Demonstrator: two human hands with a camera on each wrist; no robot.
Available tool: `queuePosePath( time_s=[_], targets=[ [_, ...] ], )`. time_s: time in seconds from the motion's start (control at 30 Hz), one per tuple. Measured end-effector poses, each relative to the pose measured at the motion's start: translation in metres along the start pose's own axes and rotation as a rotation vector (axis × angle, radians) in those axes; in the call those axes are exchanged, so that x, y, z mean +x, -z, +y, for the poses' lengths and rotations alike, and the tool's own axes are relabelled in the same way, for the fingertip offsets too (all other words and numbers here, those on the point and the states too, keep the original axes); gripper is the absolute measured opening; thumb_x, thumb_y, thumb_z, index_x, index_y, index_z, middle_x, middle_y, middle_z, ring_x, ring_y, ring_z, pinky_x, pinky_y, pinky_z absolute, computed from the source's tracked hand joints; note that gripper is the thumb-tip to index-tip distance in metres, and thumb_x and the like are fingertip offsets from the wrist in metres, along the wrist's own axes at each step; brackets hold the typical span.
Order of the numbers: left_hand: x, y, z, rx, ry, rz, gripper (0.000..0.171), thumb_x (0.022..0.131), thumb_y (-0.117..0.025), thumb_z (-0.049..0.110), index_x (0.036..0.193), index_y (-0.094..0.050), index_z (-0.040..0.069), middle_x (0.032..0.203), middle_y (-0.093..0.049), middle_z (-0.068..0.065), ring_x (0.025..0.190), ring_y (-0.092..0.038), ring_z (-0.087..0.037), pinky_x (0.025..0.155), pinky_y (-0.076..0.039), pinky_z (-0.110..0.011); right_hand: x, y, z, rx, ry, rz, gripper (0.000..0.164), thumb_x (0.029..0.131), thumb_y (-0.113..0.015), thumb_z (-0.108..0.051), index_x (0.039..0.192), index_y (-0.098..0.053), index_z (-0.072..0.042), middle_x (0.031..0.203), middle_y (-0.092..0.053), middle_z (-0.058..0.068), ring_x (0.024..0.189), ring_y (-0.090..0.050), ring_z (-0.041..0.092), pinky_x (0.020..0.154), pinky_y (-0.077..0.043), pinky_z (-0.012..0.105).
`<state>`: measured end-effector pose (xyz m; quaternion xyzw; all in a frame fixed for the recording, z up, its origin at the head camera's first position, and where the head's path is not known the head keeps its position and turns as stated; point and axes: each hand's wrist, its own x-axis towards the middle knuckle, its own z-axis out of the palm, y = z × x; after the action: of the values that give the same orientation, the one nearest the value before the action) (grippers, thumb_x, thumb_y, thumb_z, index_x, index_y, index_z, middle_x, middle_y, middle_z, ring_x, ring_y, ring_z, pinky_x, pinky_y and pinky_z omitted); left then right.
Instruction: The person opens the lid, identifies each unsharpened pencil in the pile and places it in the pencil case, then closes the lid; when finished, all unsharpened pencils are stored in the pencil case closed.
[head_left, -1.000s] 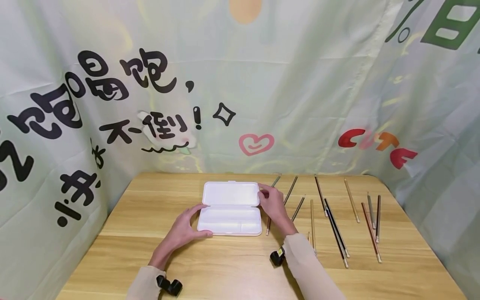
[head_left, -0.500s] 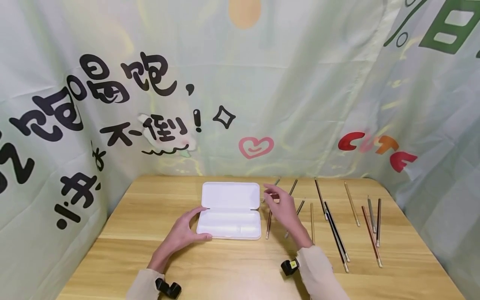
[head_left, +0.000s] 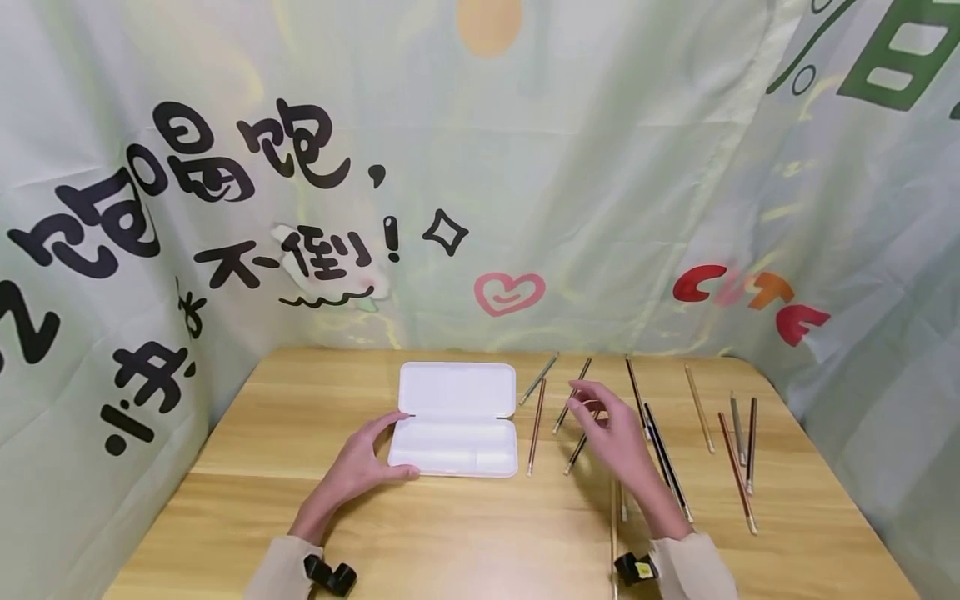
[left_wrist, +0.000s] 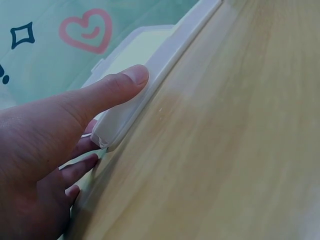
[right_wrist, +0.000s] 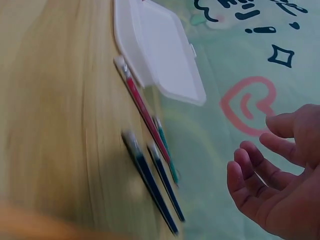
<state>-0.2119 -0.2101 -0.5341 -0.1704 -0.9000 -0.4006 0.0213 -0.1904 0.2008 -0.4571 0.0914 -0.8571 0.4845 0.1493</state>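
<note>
A white pencil case [head_left: 454, 432] lies on the table with its lid folded back; I see nothing inside its compartments. My left hand [head_left: 358, 461] holds the case at its left end, the thumb on the front wall and the other fingers round the side, as the left wrist view shows. Over the pencils right of the case hovers my right hand [head_left: 617, 433], holding nothing, fingers loosely bent. Beneath and beside it lie a dark pencil [head_left: 564, 414], a second dark pencil [head_left: 576, 455] partly hidden by the hand, a red pencil [head_left: 536, 429] and a green pencil [head_left: 538, 380].
Several more pencils are scattered to the right, among them a black pencil [head_left: 670, 467], a yellowish pencil [head_left: 700, 410] and a reddish pencil [head_left: 738, 475]. A printed cloth [head_left: 600, 208] hangs behind the wooden table [head_left: 480, 533].
My right hand has left the lid's right edge and moved right, above the pencils. The left hand has stayed on the case, which has hardly moved.
</note>
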Motion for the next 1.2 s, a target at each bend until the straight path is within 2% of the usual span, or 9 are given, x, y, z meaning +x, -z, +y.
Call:
queuePosePath(
  time_s=[0.13,0.33,0.53,0.73,0.9,1.07,1.2],
  targets=[
    [0.001,0.001,-0.001,0.005,-0.009,0.011,0.094,0.067,-0.093,0.057,0.146,-0.056,0.024,0.15,-0.051,-0.017,0.136,-0.048,-0.044,0.106,-0.039,-0.068,-0.011,0.024,0.003,-0.068,0.031,0.06,0.031,0.104,-0.063,-0.017,0.132,-0.064,-0.005,0.105,-0.069,0.009,0.093,-0.065,0.022,0.072,-0.058,0.024],
    [0.001,-0.002,-0.002,0.001,-0.002,0.0,0.093,0.067,-0.092,0.058,0.146,-0.056,0.025,0.15,-0.052,-0.017,0.136,-0.048,-0.044,0.106,-0.038,-0.069,-0.029,0.063,0.02,-0.177,0.045,0.179,0.03,0.101,-0.066,-0.011,0.13,-0.065,-0.005,0.101,-0.07,0.008,0.089,-0.062,0.001,0.068,-0.053,0.014],
    [0.0,-0.001,-0.001,-0.002,0.0,0.009,0.093,0.066,-0.093,0.056,0.146,-0.057,0.024,0.151,-0.052,-0.017,0.137,-0.047,-0.043,0.107,-0.038,-0.067,-0.035,0.102,0.046,-0.201,-0.003,0.305,0.028,0.099,-0.067,-0.007,0.127,-0.067,-0.003,0.099,-0.069,0.01,0.085,-0.058,-0.007,0.065,-0.048,0.007],
    [0.0,-0.001,0.0,-0.004,-0.013,0.017,0.092,0.067,-0.094,0.053,0.145,-0.057,0.022,0.149,-0.053,-0.018,0.135,-0.049,-0.042,0.107,-0.039,-0.066,-0.037,0.137,0.076,-0.243,-0.154,0.422,0.03,0.097,-0.068,-0.008,0.127,-0.067,-0.002,0.092,-0.061,-0.017,0.082,-0.052,-0.013,0.069,-0.042,0.002],
    [0.0,-0.002,0.001,-0.03,-0.004,0.015,0.091,0.068,-0.093,0.053,0.146,-0.056,0.022,0.15,-0.052,-0.017,0.137,-0.047,-0.043,0.108,-0.037,-0.067,-0.047,0.159,0.095,-0.274,-0.313,0.421,0.038,0.099,-0.067,-0.017,0.134,-0.061,-0.002,0.091,-0.054,-0.022,0.079,-0.048,-0.012,0.064,-0.041,0.005],
    [-0.002,-0.001,0.0,-0.038,0.007,0.016,0.091,0.068,-0.093,0.054,0.146,-0.056,0.024,0.151,-0.051,-0.017,0.138,-0.046,-0.044,0.108,-0.035,-0.068,-0.057,0.171,0.114,-0.259,-0.355,0.378,0.043,0.098,-0.067,-0.014,0.135,-0.056,0.002,0.086,-0.054,-0.023,0.073,-0.049,-0.012,0.057,-0.045,0.01],
    [-0.002,-0.001,-0.001,-0.034,0.004,0.015,0.091,0.069,-0.092,0.055,0.147,-0.056,0.025,0.152,-0.05,-0.017,0.138,-0.045,-0.044,0.108,-0.035,-0.068,-0.062,0.175,0.124,-0.336,-0.331,0.291,0.043,0.096,-0.069,-0.009,0.133,-0.055,0.008,0.09,-0.066,0.001,0.07,-0.046,-0.016,0.056,-0.044,0.012]
  ],
)
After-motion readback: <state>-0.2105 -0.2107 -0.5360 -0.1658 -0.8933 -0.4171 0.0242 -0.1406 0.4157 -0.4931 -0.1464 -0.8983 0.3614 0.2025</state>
